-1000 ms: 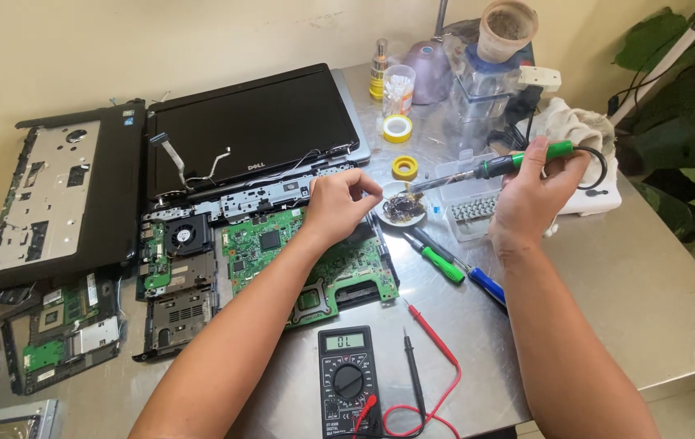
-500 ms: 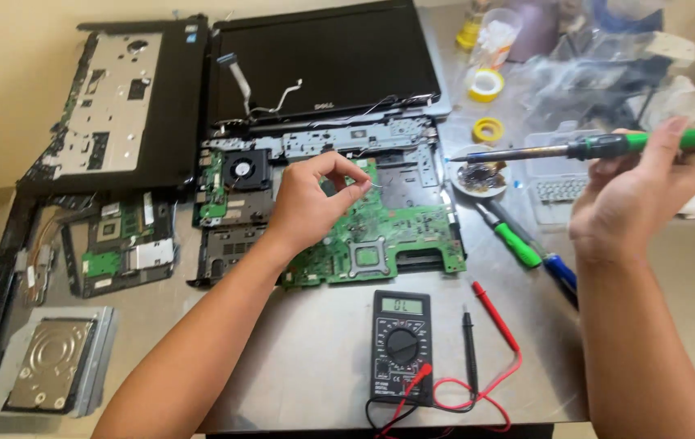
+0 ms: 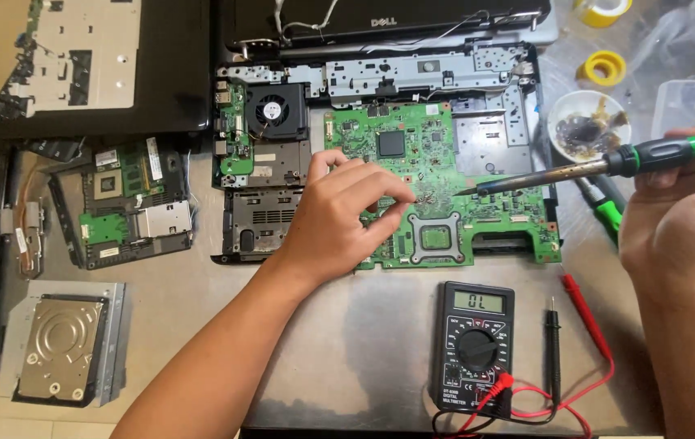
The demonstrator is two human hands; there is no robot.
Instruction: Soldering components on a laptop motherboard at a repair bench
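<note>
over the green motherboard, the right hand is gripping a green-handled soldering iron, its grip clamped on the handle, tip touching the board just beyond the left hand, whose fingers are pinching together on fine wire. soldering looks underway, not finished. nearer than the grips, a multimeter is lying on the grey tabletop, among dismantled laptop parts.

Lighting evenly and softly, glaring on the table, casting faint shadows, blurring slightly toward the top right corner.
</note>
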